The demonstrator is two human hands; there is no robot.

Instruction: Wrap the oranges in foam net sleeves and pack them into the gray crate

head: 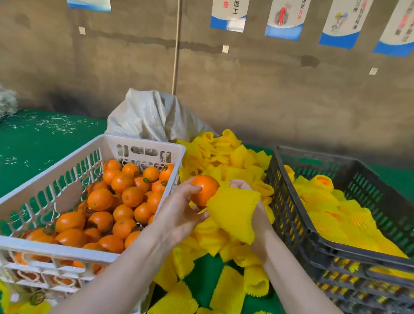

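Note:
My left hand (180,213) grips an orange (205,188) above the pile of yellow foam net sleeves (228,158). My right hand (253,209) holds one yellow sleeve (234,212), its open end against the orange's right side. The sleeve hides most of that hand. On the left stands a white crate (53,173) full of loose oranges (119,204). On the right stands the gray crate (292,212), holding several oranges wrapped in yellow sleeves (332,209).
More sleeves lie scattered on the green floor cover (30,139) near my forearms. A gray woven sack (152,116) stands behind the white crate, against a brown wall with posters. A second dark crate sits under the gray one.

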